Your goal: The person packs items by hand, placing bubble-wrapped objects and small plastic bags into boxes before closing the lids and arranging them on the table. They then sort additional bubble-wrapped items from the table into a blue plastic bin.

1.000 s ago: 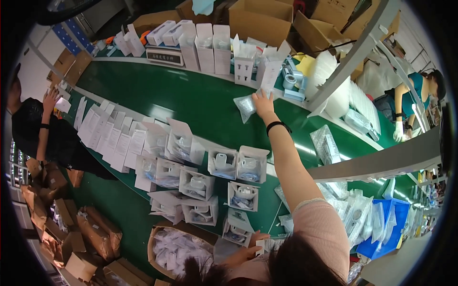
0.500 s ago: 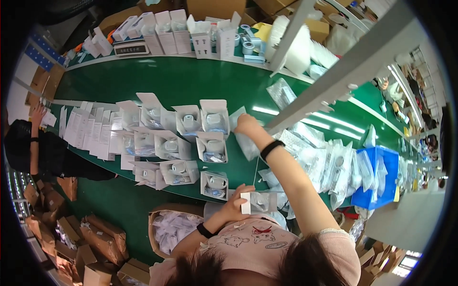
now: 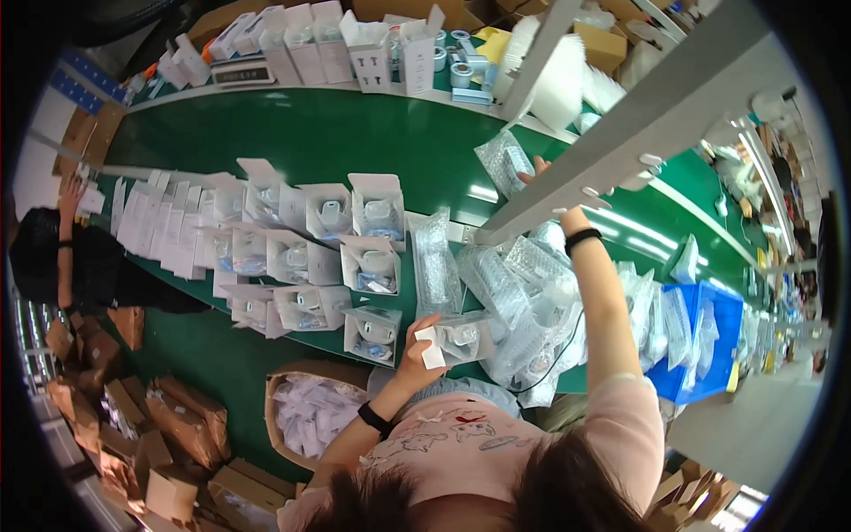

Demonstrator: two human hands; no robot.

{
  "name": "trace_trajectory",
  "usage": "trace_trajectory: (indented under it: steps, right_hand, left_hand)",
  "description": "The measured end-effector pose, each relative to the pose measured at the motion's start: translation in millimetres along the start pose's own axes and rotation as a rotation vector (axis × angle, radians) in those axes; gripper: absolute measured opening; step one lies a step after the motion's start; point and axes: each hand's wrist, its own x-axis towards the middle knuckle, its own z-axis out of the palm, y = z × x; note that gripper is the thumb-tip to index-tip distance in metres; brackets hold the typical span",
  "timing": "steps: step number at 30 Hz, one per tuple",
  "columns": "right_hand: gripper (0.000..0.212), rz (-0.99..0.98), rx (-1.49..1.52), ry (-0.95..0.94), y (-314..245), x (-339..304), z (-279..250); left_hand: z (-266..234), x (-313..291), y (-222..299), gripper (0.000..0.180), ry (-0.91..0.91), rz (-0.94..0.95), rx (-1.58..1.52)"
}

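My left hand point(image 3: 417, 352) is closed on a small white carton point(image 3: 461, 341), its flap tipped open and a clear-wrapped white item inside. My right arm reaches across to the far right; my right hand point(image 3: 535, 168) is mostly hidden behind a grey metal post. Its visible fingers are stretched out beside a bubble-wrap bag point(image 3: 503, 165) with a pale item in it. Whether they touch the bag I cannot tell. Another bubble-wrap bag point(image 3: 434, 266) lies on the green table between the hands and the open white boxes point(image 3: 377, 217).
The slanting grey post point(image 3: 620, 133) crosses above the table. Heaped bubble-wrap bags point(image 3: 532, 310) lie before my right arm, beside a blue bin point(image 3: 700, 341). A carton of white packets point(image 3: 315, 408) stands below the table edge. Another person's hand point(image 3: 71, 195) is at far left.
My right hand has let go of the bubble-wrap bag near the boxes and moved right and away, behind the post. My left hand, with the carton, has shifted slightly left and away from me.
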Motion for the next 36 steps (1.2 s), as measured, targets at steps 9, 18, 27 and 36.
trace_trajectory:
  steps: [9, 18, 27, 36]
  right_hand:
    - [0.072, 0.398, 0.087, -0.098, -4, 50, 49]
    - [0.071, 0.663, 1.165, -0.191, -51, -95, -145]
    - [0.094, 0.500, 0.905, -0.535, -219, -233, -137]
    - [0.080, 0.225, 0.633, 0.189, -242, -243, -23]
  left_hand:
    - [-22, 7, 32, 0.082, -0.062, -0.199, -0.089]
    - [-33, 34, 67, 0.037, -0.068, -0.325, 0.248]
    - [-26, 43, 59, 0.015, -0.135, -0.356, 0.363]
    - [-27, 38, 51, 0.017, -0.049, -0.241, 0.530]
